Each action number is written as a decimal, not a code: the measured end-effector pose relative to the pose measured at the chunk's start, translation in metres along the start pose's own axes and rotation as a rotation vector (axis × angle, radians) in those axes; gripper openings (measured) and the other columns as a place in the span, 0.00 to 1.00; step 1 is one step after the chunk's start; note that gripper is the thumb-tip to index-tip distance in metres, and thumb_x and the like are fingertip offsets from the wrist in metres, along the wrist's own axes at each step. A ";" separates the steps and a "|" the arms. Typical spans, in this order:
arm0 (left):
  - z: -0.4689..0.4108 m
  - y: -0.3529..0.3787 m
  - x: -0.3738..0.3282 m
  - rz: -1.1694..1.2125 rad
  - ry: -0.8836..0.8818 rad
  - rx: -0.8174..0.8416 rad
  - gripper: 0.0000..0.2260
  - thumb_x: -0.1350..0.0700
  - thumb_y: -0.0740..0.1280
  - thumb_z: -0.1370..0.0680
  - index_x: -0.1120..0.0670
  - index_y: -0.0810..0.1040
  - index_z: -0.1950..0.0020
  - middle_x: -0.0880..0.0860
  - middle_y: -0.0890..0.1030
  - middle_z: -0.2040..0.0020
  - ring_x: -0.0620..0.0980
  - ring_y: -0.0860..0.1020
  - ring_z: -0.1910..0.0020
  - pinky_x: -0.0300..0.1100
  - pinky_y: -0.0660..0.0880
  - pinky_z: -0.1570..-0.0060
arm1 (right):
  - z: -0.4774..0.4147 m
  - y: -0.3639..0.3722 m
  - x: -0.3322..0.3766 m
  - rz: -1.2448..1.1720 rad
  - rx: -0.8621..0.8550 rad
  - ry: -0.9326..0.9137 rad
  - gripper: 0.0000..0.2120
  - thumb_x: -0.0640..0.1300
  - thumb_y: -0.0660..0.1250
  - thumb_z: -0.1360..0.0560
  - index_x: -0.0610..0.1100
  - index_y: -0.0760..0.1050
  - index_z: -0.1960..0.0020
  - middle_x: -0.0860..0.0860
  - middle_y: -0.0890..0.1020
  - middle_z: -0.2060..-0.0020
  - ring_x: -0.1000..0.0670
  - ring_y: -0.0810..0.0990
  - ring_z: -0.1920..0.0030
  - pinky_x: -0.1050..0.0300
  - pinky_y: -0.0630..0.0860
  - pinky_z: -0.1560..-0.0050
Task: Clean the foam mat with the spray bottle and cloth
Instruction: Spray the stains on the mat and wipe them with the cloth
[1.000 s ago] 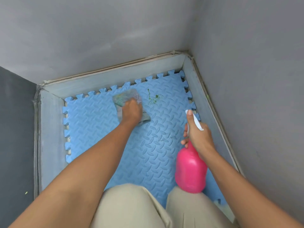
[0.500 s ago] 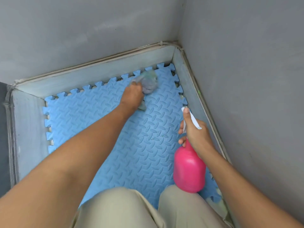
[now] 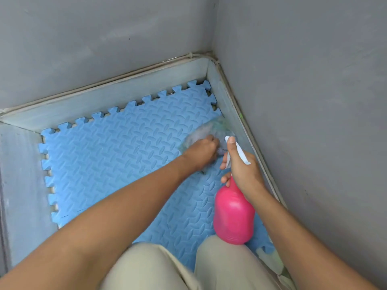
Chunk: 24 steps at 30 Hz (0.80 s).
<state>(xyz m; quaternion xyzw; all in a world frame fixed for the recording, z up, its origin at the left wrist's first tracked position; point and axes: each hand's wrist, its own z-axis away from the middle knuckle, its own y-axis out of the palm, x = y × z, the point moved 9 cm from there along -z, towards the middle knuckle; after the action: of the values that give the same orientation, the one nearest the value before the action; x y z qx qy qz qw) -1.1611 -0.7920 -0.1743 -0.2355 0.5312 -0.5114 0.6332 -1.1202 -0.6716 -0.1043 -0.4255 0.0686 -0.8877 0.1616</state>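
A blue foam mat [image 3: 117, 160] with a tread pattern and toothed edges lies on the floor in a room corner. My left hand [image 3: 202, 152] presses a pale grey-green cloth [image 3: 209, 130], blurred by motion, onto the mat near its right edge. My right hand [image 3: 243, 166] grips the neck of a pink spray bottle [image 3: 233, 216] with a white trigger head [image 3: 240, 151], held upright above the mat's right side, just beside my left hand.
Grey walls [image 3: 303, 101] meet in a corner at the back right, with a pale skirting [image 3: 125, 95] around the mat. My knees in beige trousers [image 3: 167, 268] fill the bottom middle. A pale scrap [image 3: 270, 260] lies at the mat's near right edge.
My left hand has swept the cloth from the mat's far middle over the green stain to the right edge. The stain no longer shows. The bottle has hardly moved.
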 end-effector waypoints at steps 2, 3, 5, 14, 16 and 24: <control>-0.011 -0.002 -0.017 -0.082 0.055 -0.005 0.11 0.59 0.62 0.22 0.63 0.75 0.42 0.62 0.76 0.45 0.61 0.79 0.50 0.49 0.72 0.51 | 0.000 -0.005 -0.001 -0.024 -0.008 0.001 0.31 0.68 0.59 0.20 0.39 0.80 0.49 0.48 0.80 0.69 0.43 0.78 0.77 0.51 0.75 0.72; -0.015 -0.006 -0.016 -0.119 0.068 -0.011 0.11 0.58 0.62 0.22 0.62 0.75 0.42 0.62 0.76 0.45 0.61 0.79 0.50 0.50 0.73 0.51 | 0.001 -0.009 -0.001 -0.034 -0.018 0.003 0.30 0.67 0.60 0.20 0.39 0.80 0.50 0.49 0.80 0.69 0.43 0.78 0.77 0.52 0.75 0.72; -0.024 -0.016 0.001 -0.213 0.040 -0.026 0.12 0.59 0.61 0.22 0.63 0.73 0.41 0.62 0.76 0.44 0.62 0.79 0.51 0.51 0.74 0.53 | 0.002 -0.014 -0.001 -0.031 -0.027 0.009 0.29 0.68 0.60 0.21 0.41 0.79 0.56 0.50 0.80 0.69 0.43 0.78 0.76 0.52 0.74 0.73; -0.032 -0.125 0.127 -0.280 -0.599 -0.271 0.17 0.65 0.61 0.21 0.65 0.66 0.32 0.65 0.71 0.35 0.60 0.74 0.38 0.47 0.72 0.42 | 0.000 -0.014 0.001 0.023 -0.007 -0.004 0.32 0.70 0.60 0.22 0.41 0.76 0.61 0.48 0.81 0.67 0.43 0.79 0.75 0.53 0.75 0.72; -0.028 -0.118 0.122 -0.194 -0.574 -0.250 0.17 0.64 0.61 0.20 0.64 0.66 0.31 0.65 0.70 0.34 0.60 0.74 0.38 0.48 0.71 0.41 | 0.002 -0.013 0.002 0.029 -0.001 -0.010 0.34 0.70 0.60 0.22 0.38 0.78 0.58 0.46 0.82 0.66 0.43 0.79 0.75 0.53 0.75 0.72; 0.103 -0.114 0.222 -0.108 -0.781 -0.324 0.15 0.62 0.63 0.22 0.67 0.71 0.37 0.68 0.73 0.38 0.67 0.73 0.41 0.56 0.70 0.43 | 0.005 0.012 0.011 0.156 0.106 -0.054 0.33 0.72 0.58 0.22 0.41 0.79 0.57 0.43 0.85 0.59 0.44 0.80 0.75 0.52 0.75 0.69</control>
<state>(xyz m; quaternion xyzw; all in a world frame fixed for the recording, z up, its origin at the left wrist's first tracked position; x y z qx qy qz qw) -1.1319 -1.0588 -0.1406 -0.5355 0.3119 -0.3263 0.7138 -1.1200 -0.6863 -0.0966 -0.4334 0.0500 -0.8631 0.2544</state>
